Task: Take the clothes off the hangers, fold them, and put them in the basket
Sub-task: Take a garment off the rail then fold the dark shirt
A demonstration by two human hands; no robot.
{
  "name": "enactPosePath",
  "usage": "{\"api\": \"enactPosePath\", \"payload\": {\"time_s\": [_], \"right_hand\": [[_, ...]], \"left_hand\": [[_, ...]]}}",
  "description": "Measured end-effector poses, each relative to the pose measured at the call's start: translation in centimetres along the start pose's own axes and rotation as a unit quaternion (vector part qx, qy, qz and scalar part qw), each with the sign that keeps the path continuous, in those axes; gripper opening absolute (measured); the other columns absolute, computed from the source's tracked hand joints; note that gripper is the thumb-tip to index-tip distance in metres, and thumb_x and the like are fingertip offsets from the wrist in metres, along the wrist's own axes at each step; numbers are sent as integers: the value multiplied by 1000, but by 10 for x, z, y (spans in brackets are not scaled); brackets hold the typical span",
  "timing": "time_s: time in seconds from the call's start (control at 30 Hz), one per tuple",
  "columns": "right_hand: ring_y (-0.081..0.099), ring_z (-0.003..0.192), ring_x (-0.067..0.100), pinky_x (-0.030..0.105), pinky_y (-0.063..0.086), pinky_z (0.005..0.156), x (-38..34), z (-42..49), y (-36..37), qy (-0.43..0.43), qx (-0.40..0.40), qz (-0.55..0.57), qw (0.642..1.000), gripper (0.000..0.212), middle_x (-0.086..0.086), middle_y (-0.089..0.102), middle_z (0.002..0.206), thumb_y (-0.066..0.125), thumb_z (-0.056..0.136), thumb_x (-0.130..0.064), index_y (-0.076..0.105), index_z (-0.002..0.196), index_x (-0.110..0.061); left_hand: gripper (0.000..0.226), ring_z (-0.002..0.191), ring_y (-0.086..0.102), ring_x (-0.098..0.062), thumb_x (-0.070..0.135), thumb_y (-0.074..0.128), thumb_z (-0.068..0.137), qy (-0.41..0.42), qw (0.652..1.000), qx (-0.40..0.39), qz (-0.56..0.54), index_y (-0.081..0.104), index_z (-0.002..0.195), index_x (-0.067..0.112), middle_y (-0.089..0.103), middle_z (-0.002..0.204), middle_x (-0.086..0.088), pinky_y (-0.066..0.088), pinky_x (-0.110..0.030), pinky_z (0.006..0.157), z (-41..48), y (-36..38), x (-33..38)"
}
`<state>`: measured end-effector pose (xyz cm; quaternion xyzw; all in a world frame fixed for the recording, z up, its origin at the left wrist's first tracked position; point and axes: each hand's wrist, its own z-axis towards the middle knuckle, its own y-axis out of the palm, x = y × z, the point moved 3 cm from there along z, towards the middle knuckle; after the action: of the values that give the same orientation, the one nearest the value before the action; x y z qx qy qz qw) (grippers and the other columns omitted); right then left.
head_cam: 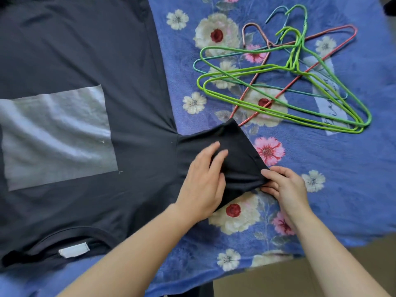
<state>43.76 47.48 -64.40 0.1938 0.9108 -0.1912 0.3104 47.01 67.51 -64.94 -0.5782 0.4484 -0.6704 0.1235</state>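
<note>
Beyond the right hand (pixel 287 187) a tangle of hangers (pixel 295 68) lies in the way; to its right, bare blanket (pixel 353 179) leaves open passage.

head view | faces forward and down | close over shirt (pixel 85 50) on blanket (pixel 353 168)

A blue blanket (pixel 353 168) is lying spread out — white, pink and red flowers are showing all over it. A pale patch (pixel 325 106) with writing is sitting on it. Brown floor (pixel 267 284) is peeking out below.
</note>
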Motion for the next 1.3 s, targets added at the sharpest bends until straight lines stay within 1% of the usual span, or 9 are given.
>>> {"api": "enactPosePath", "payload": {"time_s": [0.07,0.17,0.33,0.5,0.6,0.7,0.83,1.1,1.3], "right_hand": [[61,61,15,24,51,59,-2,-6,7,53,-30,84,995,15,6,68,79,66,84,-2,61,96,-8],[57,66,15,25,47,68,-13,-21,25,124,-83,177,973,10,5,65,80,57,82,0,61,85,-9],[48,59,12,19,38,54,-55,-77,97,95,-212,257,938,19,4,54,79,46,74,0,56,86,-10],[57,65,14,25,44,58,-56,-130,190,13,-389,-22,921,51,1,60,79,53,95,-17,40,144,-22],[56,65,15,23,44,56,-41,-117,201,-20,-307,-134,942,43,3,61,78,56,95,-20,49,138,-16],[50,54,13,17,38,45,-31,-84,177,-29,-169,-149,974,28,4,59,71,50,95,-9,60,121,-7],[48,52,10,16,39,47,-29,-56,156,-102,-87,-226,965,26,3,57,70,49,93,-4,63,115,-6],[45,110,16,30,36,103,-46,-53,210,-332,-156,-438,821,42,-2,45,110,62,88,-23,59,130,-27],[32,121,20,28,18,88,-54,-47,230,-407,-126,-526,736,16,-4,46,120,67,87,-34,70,99,-25]], "left_hand": [[52,147,20,-23,32,33,100,-12,996,-84,3,41,146,9,28,158,-10,20,-41,119,-7,13,-9],[45,144,22,-4,33,34,103,-147,961,-80,-218,51,140,15,36,154,3,14,-21,118,9,-3,-8],[51,118,61,-17,45,27,103,-404,634,12,-660,64,120,14,67,125,-4,43,-33,103,10,-55,-39],[66,80,72,-24,57,28,99,-448,519,86,-723,71,112,8,73,97,-11,54,-34,69,-34,-101,-89],[70,106,68,-29,60,32,97,-445,532,55,-718,71,115,5,69,117,-16,47,-42,94,-58,-114,-102],[42,103,69,-28,38,49,95,-449,543,58,-707,77,102,7,73,108,-12,52,-40,89,-68,-115,-102],[33,80,64,-23,-14,47,77,-449,672,83,-583,69,91,7,71,84,-7,51,-27,69,-74,-112,-107],[46,79,63,-22,-12,42,73,-454,690,55,-561,70,99,13,70,87,-8,53,-28,64,-94,-120,-134],[49,86,65,-15,-11,47,75,-479,739,200,-429,67,107,21,73,96,2,50,-28,78,-100,-130,-141]]}}
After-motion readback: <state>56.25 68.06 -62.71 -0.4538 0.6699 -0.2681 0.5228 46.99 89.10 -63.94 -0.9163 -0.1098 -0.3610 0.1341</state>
